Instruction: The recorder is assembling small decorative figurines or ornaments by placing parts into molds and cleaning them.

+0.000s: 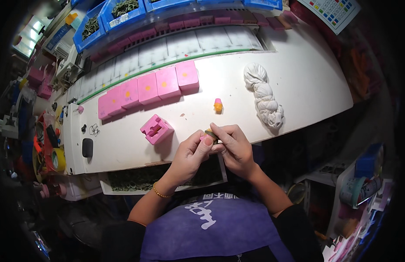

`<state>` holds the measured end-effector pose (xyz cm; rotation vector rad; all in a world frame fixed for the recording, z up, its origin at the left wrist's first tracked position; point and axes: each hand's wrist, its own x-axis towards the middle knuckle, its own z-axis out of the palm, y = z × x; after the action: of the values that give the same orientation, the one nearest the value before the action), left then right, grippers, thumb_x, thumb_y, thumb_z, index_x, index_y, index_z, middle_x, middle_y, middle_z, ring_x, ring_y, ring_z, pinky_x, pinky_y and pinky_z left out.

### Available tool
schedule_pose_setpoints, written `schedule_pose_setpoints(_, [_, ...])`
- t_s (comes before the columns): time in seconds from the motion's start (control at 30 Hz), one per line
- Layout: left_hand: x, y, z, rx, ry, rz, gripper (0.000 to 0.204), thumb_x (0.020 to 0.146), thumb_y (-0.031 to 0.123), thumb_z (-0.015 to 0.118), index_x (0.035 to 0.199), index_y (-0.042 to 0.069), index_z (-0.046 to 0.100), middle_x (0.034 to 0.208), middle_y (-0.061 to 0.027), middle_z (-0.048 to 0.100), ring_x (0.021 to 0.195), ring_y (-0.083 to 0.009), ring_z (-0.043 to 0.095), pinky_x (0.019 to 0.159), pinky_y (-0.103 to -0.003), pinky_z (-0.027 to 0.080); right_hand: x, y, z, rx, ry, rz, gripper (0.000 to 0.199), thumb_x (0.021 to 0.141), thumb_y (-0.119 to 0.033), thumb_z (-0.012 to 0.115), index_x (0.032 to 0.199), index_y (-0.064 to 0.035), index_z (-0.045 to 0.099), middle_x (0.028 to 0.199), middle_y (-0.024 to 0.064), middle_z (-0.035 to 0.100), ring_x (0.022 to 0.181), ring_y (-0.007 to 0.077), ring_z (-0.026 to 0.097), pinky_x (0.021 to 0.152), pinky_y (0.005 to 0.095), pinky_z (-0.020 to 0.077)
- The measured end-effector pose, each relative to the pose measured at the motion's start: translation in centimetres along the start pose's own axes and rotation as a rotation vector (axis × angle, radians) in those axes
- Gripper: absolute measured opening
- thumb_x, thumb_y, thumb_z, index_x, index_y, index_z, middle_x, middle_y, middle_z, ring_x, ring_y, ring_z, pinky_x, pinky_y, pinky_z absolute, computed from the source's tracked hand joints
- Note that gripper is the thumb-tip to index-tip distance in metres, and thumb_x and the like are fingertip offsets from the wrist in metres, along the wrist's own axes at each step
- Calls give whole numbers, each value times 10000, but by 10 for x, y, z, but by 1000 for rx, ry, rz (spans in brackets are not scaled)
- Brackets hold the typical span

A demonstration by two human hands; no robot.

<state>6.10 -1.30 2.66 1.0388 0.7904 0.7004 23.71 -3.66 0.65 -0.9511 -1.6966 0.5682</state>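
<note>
Both my hands meet at the table's front edge around one small pink and yellow piece with a dark green part (209,132). My left hand (190,153) is closed on it, thumb across its near side. My right hand (235,150) pinches the same piece from the right; fingers cover much of it. Just beyond them a small pink and orange figure (218,106) stands on the table. To the left sits a pink block with a shaped hollow in its top (157,129).
A row of pink blocks with yellow spots (147,88) lies behind. A twisted white cloth (264,97) rests at right. Blue bins (91,29) of dark green pieces stand at the back; an open drawer (107,185) of similar pieces is under the table edge.
</note>
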Motion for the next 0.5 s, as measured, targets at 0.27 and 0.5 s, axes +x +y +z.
schedule_pose_setpoints(0.27, [0, 1, 3, 106, 20, 46, 328, 1058, 376, 530, 1012, 53, 564, 769, 47, 474, 675, -47, 408, 603, -221, 345, -2, 1, 3, 170, 34, 164, 449, 954, -47, 641, 1394, 10, 570, 1044, 101, 572, 919, 185, 585, 814, 263, 492])
schedule_pose_setpoints(0.5, [-10, -11, 15, 390, 23, 59, 309, 999, 316, 645, 955, 18, 575, 699, -16, 483, 639, -91, 402, 583, -275, 369, 22, 14, -6, 415, 251, 445, 355, 1029, -141, 572, 1356, -1, 583, 1123, 83, 592, 966, 156, 657, 728, 242, 532])
